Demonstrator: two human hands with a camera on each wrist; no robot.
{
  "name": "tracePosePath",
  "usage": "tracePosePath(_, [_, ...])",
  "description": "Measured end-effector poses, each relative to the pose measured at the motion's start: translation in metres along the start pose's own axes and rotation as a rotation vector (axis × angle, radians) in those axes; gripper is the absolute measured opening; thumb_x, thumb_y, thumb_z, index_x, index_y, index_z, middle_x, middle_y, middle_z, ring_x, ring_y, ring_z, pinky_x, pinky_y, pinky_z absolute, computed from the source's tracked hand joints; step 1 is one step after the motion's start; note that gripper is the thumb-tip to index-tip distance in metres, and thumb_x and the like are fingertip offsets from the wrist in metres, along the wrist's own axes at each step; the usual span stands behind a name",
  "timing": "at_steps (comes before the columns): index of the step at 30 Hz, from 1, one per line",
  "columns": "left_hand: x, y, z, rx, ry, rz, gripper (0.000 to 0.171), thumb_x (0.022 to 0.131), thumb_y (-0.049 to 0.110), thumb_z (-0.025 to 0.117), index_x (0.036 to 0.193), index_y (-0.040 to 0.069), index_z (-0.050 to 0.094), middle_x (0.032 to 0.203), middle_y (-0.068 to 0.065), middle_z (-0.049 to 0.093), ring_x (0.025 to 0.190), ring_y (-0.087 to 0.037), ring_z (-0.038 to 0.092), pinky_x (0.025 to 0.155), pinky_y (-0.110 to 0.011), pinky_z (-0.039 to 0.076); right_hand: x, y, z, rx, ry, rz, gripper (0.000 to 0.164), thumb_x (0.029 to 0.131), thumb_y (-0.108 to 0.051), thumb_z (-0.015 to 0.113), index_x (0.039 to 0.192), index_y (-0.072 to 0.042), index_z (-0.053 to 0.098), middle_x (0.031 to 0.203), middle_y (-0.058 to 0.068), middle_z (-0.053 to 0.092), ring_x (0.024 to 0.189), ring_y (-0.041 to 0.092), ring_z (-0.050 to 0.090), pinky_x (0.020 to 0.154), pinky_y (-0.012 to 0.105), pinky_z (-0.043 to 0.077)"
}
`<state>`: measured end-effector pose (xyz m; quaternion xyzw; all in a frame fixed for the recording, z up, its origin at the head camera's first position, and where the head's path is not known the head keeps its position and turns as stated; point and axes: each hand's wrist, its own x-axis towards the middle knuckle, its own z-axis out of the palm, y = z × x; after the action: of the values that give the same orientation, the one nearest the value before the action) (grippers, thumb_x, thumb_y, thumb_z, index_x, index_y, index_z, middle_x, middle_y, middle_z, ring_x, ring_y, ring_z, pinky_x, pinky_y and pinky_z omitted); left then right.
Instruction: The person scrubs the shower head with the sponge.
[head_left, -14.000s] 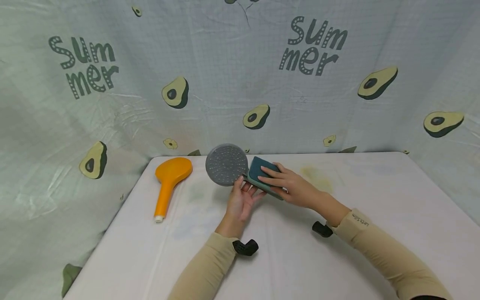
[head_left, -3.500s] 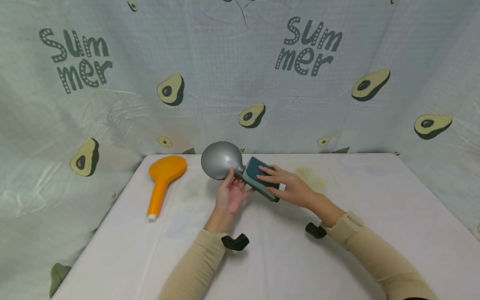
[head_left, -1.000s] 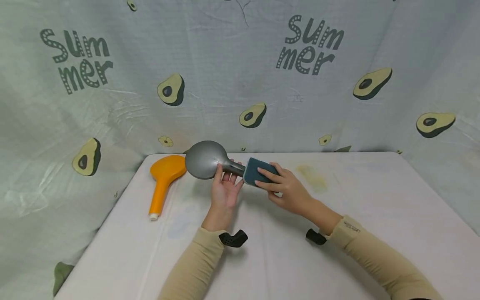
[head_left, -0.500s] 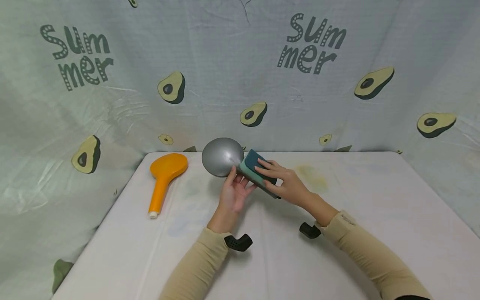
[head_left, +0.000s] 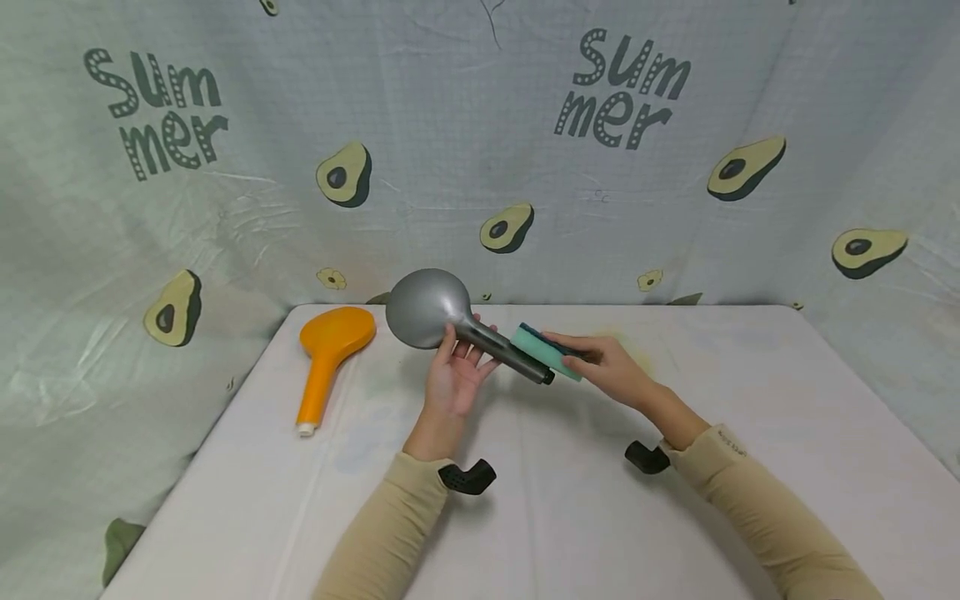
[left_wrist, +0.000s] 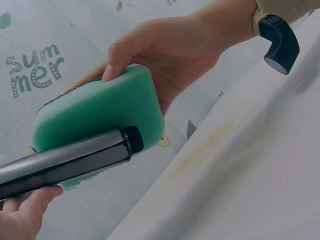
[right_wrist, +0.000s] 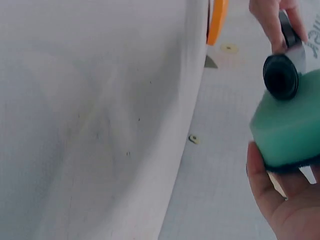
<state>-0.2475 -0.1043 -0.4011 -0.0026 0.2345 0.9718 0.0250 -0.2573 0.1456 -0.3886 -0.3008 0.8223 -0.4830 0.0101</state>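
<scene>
A grey shower head point(head_left: 427, 308) is held up over the table by my left hand point(head_left: 452, 383), thumb and fingers around its neck. Its smooth back faces up, and the handle slopes down to the right, ending in a black threaded tip point(left_wrist: 133, 139). My right hand point(head_left: 615, 371) pinches a green sponge point(head_left: 545, 348) with a dark blue scouring layer. The soft green side lies along the far right side of the handle, close to the threaded end. In the left wrist view the thumb presses on the sponge's upper edge point(left_wrist: 100, 107).
An orange shower head point(head_left: 333, 358) with a white threaded end lies on the left of the white table point(head_left: 570, 517). A curtain point(head_left: 420, 150) printed with avocados hangs behind and at both sides. A black camera mount point(head_left: 468, 477) sits on the left wrist.
The shower head, earlier shown spray face up, now has its back up. Lately it shifted left, while the sponge moved right and tipped on edge, from atop the handle to its far side.
</scene>
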Motion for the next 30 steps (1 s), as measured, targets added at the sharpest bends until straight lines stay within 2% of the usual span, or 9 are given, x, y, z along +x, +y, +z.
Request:
tracePosePath(5, [-0.002, -0.005, 0.000, 0.030, -0.014, -0.013, 0.040, 0.113, 0.026, 0.038, 0.147, 0.006, 0.040, 0.121, -0.004, 0.068, 0.115, -0.023, 0.064, 0.114, -0.069, 0.018, 0.005, -0.008, 0.009, -0.059, 0.019, -0.112, 0.044, 0.102, -0.008, 0.062, 0.146, -0.006, 0.056, 0.151, 0.012, 0.051, 0.133, 0.031, 0.053, 0.098, 0.039, 0.050])
tracePosePath(9, [-0.003, -0.012, 0.000, 0.068, -0.035, -0.041, 0.036, 0.113, 0.026, 0.037, 0.142, 0.005, 0.042, 0.114, -0.001, 0.070, 0.109, -0.017, 0.066, 0.114, -0.070, 0.019, 0.016, -0.015, 0.016, -0.059, 0.008, -0.188, 0.046, 0.102, -0.006, 0.062, 0.147, -0.005, 0.055, 0.153, 0.011, 0.048, 0.139, 0.030, 0.047, 0.106, 0.047, 0.046])
tracePosePath(11, [-0.004, -0.014, 0.000, 0.079, -0.022, -0.040, 0.036, 0.114, 0.026, 0.037, 0.142, 0.005, 0.042, 0.112, 0.000, 0.071, 0.108, -0.016, 0.066, 0.115, -0.069, 0.020, 0.021, -0.017, 0.019, -0.061, -0.003, -0.218, 0.046, 0.102, -0.004, 0.062, 0.147, -0.004, 0.055, 0.153, 0.012, 0.048, 0.141, 0.030, 0.046, 0.109, 0.050, 0.043])
tracePosePath(13, [-0.003, -0.012, 0.002, 0.070, -0.001, -0.032, 0.038, 0.114, 0.026, 0.036, 0.146, 0.005, 0.039, 0.114, -0.001, 0.070, 0.114, -0.018, 0.063, 0.116, -0.067, 0.021, 0.024, -0.017, 0.020, -0.076, -0.013, -0.255, 0.045, 0.101, -0.002, 0.063, 0.145, -0.002, 0.057, 0.153, 0.014, 0.048, 0.142, 0.032, 0.044, 0.110, 0.052, 0.041])
tracePosePath(15, [-0.002, -0.008, 0.004, 0.042, 0.026, -0.015, 0.043, 0.114, 0.026, 0.036, 0.151, 0.006, 0.034, 0.117, -0.002, 0.068, 0.127, -0.024, 0.057, 0.117, -0.065, 0.021, 0.023, -0.016, 0.020, -0.111, -0.020, -0.297, 0.044, 0.099, 0.000, 0.064, 0.143, -0.001, 0.059, 0.152, 0.016, 0.049, 0.143, 0.035, 0.042, 0.112, 0.054, 0.038])
tracePosePath(18, [0.001, 0.001, 0.005, -0.032, 0.061, 0.024, 0.049, 0.114, 0.028, 0.036, 0.157, 0.007, 0.027, 0.122, -0.006, 0.064, 0.144, -0.032, 0.041, 0.118, -0.063, 0.019, 0.018, -0.011, 0.017, -0.229, -0.008, -0.398, 0.044, 0.094, 0.003, 0.068, 0.138, -0.002, 0.063, 0.148, 0.022, 0.051, 0.142, 0.045, 0.039, 0.112, 0.060, 0.036])
tracePosePath(20, [0.003, 0.008, 0.005, -0.086, 0.079, 0.058, 0.052, 0.113, 0.029, 0.038, 0.159, 0.007, 0.026, 0.125, -0.009, 0.062, 0.148, -0.037, 0.032, 0.118, -0.064, 0.017, 0.013, -0.007, 0.015, -0.336, 0.013, -0.478, 0.047, 0.090, 0.005, 0.071, 0.136, -0.003, 0.066, 0.146, 0.024, 0.053, 0.139, 0.052, 0.040, 0.109, 0.063, 0.037])
tracePosePath(25, [0.005, 0.017, 0.004, -0.137, 0.094, 0.070, 0.053, 0.112, 0.029, 0.041, 0.160, 0.011, 0.026, 0.138, -0.012, 0.056, 0.150, -0.036, 0.030, 0.118, -0.065, 0.016, 0.010, -0.001, 0.017, -0.580, 0.093, -0.623, 0.052, 0.082, 0.004, 0.079, 0.132, -0.007, 0.070, 0.141, 0.025, 0.057, 0.131, 0.057, 0.046, 0.100, 0.065, 0.045])
tracePosePath(30, [0.005, 0.013, 0.001, -0.133, 0.089, 0.054, 0.054, 0.112, 0.030, 0.039, 0.161, 0.011, 0.025, 0.141, -0.012, 0.052, 0.150, -0.035, 0.031, 0.118, -0.064, 0.015, 0.017, -0.004, 0.025, -0.632, 0.135, -0.670, 0.051, 0.080, 0.003, 0.081, 0.129, -0.005, 0.071, 0.140, 0.024, 0.058, 0.129, 0.058, 0.047, 0.101, 0.065, 0.044])
